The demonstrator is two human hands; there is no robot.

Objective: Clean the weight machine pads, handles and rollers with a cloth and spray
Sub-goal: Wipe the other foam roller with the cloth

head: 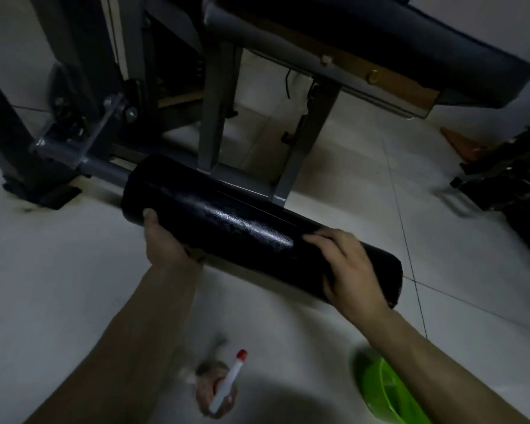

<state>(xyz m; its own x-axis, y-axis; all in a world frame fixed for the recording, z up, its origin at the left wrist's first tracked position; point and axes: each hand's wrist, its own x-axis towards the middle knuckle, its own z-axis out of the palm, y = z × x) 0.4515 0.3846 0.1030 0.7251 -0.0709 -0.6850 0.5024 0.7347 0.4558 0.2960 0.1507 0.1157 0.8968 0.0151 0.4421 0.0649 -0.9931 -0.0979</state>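
A long black padded roller (239, 221) juts from the grey frame of the weight machine (214, 123), low above the floor. My left hand (162, 240) grips the roller near its inner end, thumb on top and fingers hidden underneath. My right hand (349, 267) curls over the roller near its outer end. A wet sheen shows on the roller between my hands. A spray bottle (224, 381) with a white nozzle and red tip stands on the floor below my arms. No cloth is visible.
A green plastic basin (380, 390) sits on the floor at the lower right, partly under my right forearm. The dark seat pad (441, 56) overhangs at the upper right. Dark equipment (514, 169) lies at the right edge. The floor is pale tile.
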